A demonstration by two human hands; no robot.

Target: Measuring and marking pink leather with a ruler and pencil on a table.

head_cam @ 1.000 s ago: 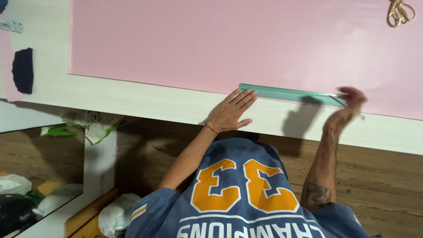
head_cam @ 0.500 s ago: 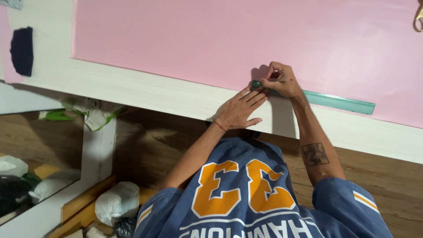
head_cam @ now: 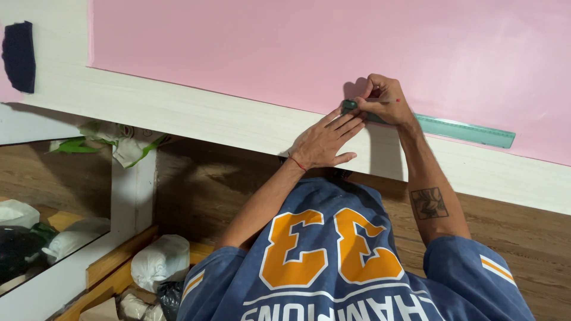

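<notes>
1. Fingers of the left hand [head_cam: 324, 142] lie flat and spread, pressing the ruler's [head_cam: 464, 129] near end; those of the right hand [head_cam: 383, 98] pinch a thin pen [head_cam: 383, 100], mostly hidden.
2. Ruler, pale green, lies on the pink sheet [head_cam: 267, 47] near its lower edge, its left end covered by both hands.
3. White table [head_cam: 196, 113] carries the sheet; a dark cloth [head_cam: 19, 56] sits far left.
</notes>
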